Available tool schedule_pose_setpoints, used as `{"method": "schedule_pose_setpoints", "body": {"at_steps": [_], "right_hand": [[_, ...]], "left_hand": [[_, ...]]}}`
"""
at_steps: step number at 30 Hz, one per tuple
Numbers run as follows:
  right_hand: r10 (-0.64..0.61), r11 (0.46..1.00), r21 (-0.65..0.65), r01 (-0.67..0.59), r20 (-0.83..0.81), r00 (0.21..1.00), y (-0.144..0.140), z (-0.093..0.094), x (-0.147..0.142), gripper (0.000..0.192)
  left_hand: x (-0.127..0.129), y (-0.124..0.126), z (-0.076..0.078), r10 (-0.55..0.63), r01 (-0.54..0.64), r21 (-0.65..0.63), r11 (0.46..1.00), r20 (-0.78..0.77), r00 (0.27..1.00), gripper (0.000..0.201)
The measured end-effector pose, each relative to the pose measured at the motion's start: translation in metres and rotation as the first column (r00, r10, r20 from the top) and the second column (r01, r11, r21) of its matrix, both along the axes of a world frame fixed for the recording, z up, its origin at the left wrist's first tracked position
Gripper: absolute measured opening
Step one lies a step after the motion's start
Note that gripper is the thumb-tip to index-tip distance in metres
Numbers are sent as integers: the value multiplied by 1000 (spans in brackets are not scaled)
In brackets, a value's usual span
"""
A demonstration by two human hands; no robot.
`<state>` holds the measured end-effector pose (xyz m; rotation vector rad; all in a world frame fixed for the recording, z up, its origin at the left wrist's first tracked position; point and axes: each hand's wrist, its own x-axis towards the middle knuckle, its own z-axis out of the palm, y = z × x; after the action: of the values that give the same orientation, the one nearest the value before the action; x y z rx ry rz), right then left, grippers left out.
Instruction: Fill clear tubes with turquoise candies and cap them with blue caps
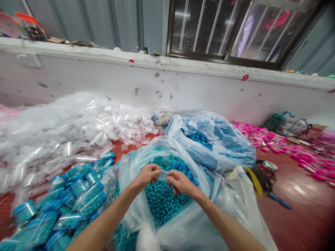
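I note my left hand and right hand both pinched on one small clear tube, held between them just above the open bag of teal beads; I judge it best kept level and low over the bag, so spills fall back in.

I can read no text, label, brand or number anywhere here. The small red marks on the white wall ledge are too blurred to make out, and the clear tubes and bags carry no legible print.
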<state>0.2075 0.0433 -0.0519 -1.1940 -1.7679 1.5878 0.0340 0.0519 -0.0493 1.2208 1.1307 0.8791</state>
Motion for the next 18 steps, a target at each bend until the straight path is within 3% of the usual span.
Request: {"method": "schedule_pose_setpoints", "body": {"at_steps": [3, 7, 10, 13, 15, 18], "right_hand": [[-50, 998, -37, 47, -85, 995, -8, 5, 2, 29], [-133, 990, 37, 139, -128, 983, -16, 6, 6, 35], [-122, 978, -199, 64, -295, 948, -17, 7, 10, 40], [-229, 889, -457, -9, -463, 856, -20, 5, 8, 40], [-325, 837, -547, -19, -523, 788, -25, 2, -1, 38], [-428, 809, -588, 27, -557, 712, -36, -3, -19, 38]], "left_hand": [[4, -2, 9, 20, -21, 57, 998, 14, 1000, 24], [9, -5, 17, 8, -9, 35, 999, 27, 1000, 22], [14, -12, 25, 9, -14, 66, 998, 72, 997, 23], [27, -21, 31, 21, -54, 98, 994, 311, 950, 37], [39, -24, 32, 83, -112, 37, 993, 458, 885, 44], [52, -21, 30, 256, -244, -87, 966, 464, 848, 37]]}}
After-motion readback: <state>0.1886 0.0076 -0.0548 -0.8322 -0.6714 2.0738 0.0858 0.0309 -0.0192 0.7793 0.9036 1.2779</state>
